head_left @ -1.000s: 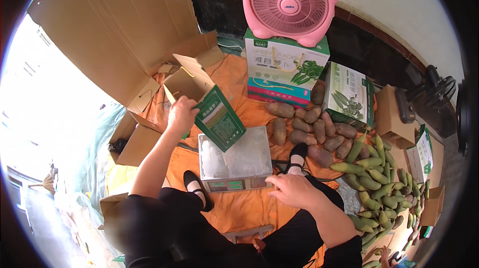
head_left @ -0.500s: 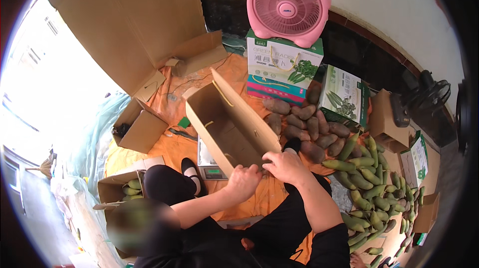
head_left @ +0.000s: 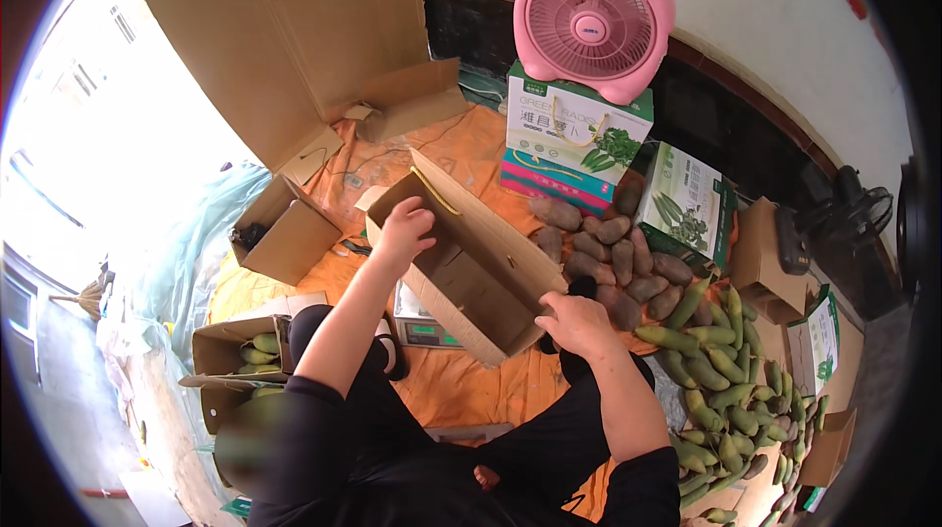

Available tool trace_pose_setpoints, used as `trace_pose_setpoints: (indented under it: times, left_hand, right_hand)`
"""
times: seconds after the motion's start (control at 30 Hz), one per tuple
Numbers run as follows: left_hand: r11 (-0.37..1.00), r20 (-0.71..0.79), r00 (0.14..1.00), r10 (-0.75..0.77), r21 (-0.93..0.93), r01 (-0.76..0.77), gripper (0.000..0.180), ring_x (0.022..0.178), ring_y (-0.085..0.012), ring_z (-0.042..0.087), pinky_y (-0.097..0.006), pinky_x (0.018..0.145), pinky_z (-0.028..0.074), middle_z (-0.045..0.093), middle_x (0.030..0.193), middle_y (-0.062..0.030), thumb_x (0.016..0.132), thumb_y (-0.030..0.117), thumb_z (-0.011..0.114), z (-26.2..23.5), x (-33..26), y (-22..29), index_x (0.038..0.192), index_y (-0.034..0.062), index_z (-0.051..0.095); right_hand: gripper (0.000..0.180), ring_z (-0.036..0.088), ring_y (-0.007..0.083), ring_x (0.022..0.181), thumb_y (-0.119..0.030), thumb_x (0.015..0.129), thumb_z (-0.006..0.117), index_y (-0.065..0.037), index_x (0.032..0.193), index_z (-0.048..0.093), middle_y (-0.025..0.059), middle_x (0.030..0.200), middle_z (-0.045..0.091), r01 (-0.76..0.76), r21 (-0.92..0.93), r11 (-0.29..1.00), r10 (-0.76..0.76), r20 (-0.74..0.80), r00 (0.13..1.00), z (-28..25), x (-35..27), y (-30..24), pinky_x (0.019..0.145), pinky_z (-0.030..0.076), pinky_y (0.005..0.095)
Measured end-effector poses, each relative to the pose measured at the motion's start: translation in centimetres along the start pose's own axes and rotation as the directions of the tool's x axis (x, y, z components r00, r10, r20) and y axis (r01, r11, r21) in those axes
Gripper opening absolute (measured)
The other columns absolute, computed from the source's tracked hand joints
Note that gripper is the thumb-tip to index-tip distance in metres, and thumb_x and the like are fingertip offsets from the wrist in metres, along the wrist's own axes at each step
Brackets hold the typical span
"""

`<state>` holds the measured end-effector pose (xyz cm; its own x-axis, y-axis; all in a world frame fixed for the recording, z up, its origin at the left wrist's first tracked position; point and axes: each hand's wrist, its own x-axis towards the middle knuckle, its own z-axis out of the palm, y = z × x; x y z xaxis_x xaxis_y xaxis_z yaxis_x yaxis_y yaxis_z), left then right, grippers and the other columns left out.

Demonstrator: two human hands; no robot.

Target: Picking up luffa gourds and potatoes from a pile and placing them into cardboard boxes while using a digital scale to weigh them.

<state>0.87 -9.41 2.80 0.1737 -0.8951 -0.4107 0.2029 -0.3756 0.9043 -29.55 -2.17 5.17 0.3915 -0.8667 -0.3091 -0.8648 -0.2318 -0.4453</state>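
Observation:
An open cardboard box (head_left: 461, 277) with yellow cord handles is tilted in front of me, bare brown inside. At its near right corner my right hand (head_left: 581, 323) grips the edge, thumb and fingers closed on the board. My left hand (head_left: 405, 233) reaches over the box's left side, its fingers bent and apart above the opening, holding nothing that I can see. Partly beneath the box is a weighing scale (head_left: 429, 333) with a greenish display.
Green radishes (head_left: 726, 360) lie heaped at the right, beside reddish-brown tubers (head_left: 618, 262). A pink fan (head_left: 589, 26) stands on a printed carton (head_left: 559, 125) at the back. Open cartons (head_left: 294, 244) stand at the left, some holding green radishes (head_left: 258, 354). Orange sheeting (head_left: 442, 390) covers the floor.
My left hand has left the near edge of the box and moved up and left over its opening. The right hand stays on the near right corner, and the box has shifted slightly.

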Motion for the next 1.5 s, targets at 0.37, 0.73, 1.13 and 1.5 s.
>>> trace_pose_setpoints:
  times: [0.37,0.73,1.13,1.5]
  left_hand:
    - [0.929,-0.051,0.998,-0.023,-0.369,0.002,0.061,0.125,-0.024,0.036,-0.051,0.096,0.034,0.044,0.131,-0.007,0.086,0.018,0.063,1.1,8.1,-1.8,0.138,0.0138,0.032]
    - [0.932,0.28,0.959,0.046,0.333,-0.142,0.02,0.087,-0.0078,0.052,-0.029,0.079,0.043,0.057,0.093,0.004,0.085,0.019,0.065,2.7,3.4,-2.2,0.103,0.0156,0.058]
    - [0.39,0.547,0.819,0.175,0.725,-0.568,0.058,0.106,-0.0293,0.055,-0.037,0.091,0.044,0.059,0.112,-0.012,0.074,0.025,0.071,0.4,-0.9,0.9,0.127,0.0124,0.051]
    - [-0.449,0.639,0.765,-0.077,0.663,-0.599,0.032,0.102,-0.0233,0.054,-0.04,0.097,0.038,0.06,0.095,-0.0027,0.067,0.025,0.074,-2.5,-3.4,-2.5,0.096,0.015,0.067]
  right_hand:
    - [0.032,0.061,0.0337,0.091,-0.031,0.081,0.064,-0.01,0.106,0.062,0.017,0.092,0.066,-0.041,0.027,0.999,0.042,-0.028,0.999,0.2,0.8,-0.2,0.08,0.046,0.0426]
    - [0.032,0.061,0.0342,0.089,-0.03,0.081,0.065,-0.009,0.104,0.062,0.0171,0.088,0.066,-0.018,0.022,1.0,0.019,-0.051,0.999,0.5,1.0,0.0,0.079,0.046,0.0435]
    - [0.033,0.061,0.0363,0.087,-0.03,0.08,0.066,-0.009,0.104,0.061,0.019,0.087,0.065,-0.016,0.089,0.996,0.024,-0.087,0.996,0.7,1.1,0.3,0.076,0.047,0.0443]
    - [0.033,0.062,0.034,0.088,-0.026,0.08,0.066,-0.008,0.107,0.058,0.0184,0.089,0.065,-0.021,0.098,0.995,0.033,-0.115,0.993,0.5,1.0,0.1,0.075,0.048,0.0437]
